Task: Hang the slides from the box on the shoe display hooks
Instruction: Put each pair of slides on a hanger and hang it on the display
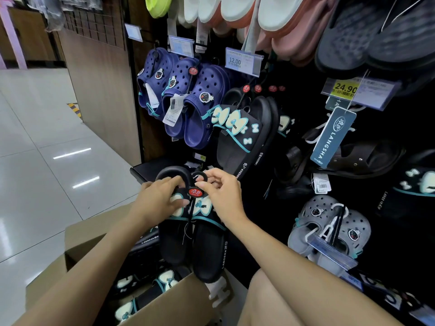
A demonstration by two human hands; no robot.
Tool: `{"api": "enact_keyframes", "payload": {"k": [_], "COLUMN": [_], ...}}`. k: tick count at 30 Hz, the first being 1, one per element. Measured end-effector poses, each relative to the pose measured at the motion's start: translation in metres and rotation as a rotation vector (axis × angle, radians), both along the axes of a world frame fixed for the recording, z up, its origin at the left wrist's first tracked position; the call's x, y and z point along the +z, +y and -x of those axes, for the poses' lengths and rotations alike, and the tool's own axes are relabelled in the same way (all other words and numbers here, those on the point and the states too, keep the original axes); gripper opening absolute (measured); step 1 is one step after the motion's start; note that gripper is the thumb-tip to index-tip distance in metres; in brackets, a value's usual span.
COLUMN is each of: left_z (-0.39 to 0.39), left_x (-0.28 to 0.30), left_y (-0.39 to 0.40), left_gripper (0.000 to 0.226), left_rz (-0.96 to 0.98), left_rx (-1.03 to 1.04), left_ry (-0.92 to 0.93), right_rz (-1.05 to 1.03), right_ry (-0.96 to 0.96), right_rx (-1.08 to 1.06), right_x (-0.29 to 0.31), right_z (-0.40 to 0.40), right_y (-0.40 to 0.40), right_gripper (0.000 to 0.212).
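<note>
A pair of black slides (202, 245) with cream bows and teal trim hangs heels-down above the open cardboard box (164, 302). My left hand (160, 198) grips the toe end and strap of the left slide. My right hand (223, 194) pinches the black hanger loop (200, 176) that joins the pair, just above its round red tag (195, 192). More matching slides (146, 292) lie inside the box. The same model (244, 135) hangs on a display hook directly above my hands.
Navy clogs (188, 100) hang at upper left of the black display wall, grey clogs (329, 229) at lower right, dark sandals (353, 158) at right. Price tags (242, 61) stick out on hook ends. White tiled floor (47, 149) lies to the left. My knee (294, 302) is at bottom right.
</note>
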State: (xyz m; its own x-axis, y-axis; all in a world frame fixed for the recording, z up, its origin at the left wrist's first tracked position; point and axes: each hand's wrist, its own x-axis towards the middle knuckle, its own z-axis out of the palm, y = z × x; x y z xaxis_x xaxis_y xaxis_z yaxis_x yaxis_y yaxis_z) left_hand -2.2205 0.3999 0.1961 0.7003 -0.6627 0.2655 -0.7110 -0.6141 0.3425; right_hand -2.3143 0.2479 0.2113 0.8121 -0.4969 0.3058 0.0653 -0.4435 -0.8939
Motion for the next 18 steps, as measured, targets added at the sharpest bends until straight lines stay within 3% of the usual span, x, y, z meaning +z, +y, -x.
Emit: {"api": "enact_keyframes", "payload": {"k": [6, 9, 13, 16, 18], "left_z": [0.004, 0.005, -0.001, 0.003, 0.001], "left_x": [0.0, -0.003, -0.016, -0.023, -0.026], "left_y": [-0.003, -0.003, -0.001, -0.003, -0.004], "left_gripper": [0.046, 0.054, 0.042, 0.055, 0.051], "left_rz": [-0.097, -0.132, -0.11, -0.13, -0.105], "left_rx": [-0.087, -0.066, -0.059, -0.081, -0.102], "left_ry": [-0.091, -0.007, 0.239, 0.237, 0.211], "right_rz": [-0.07, -0.086, -0.078, -0.088, -0.127], "right_ry": [0.042, 0.057, 0.081, 0.096, 0.083], "right_rx": [-0.039, -0.047, -0.03, -0.033, -0.072], "right_x": [-0.003, -0.002, -0.002, -0.003, -0.004], "right_z": [-0.002, 0.0, 0.002, 0.002, 0.002], "right_y": [-0.002, -0.002, 0.003, 0.004, 0.0], "right_gripper": [0.014, 0.015, 0.014, 0.014, 0.015]}}
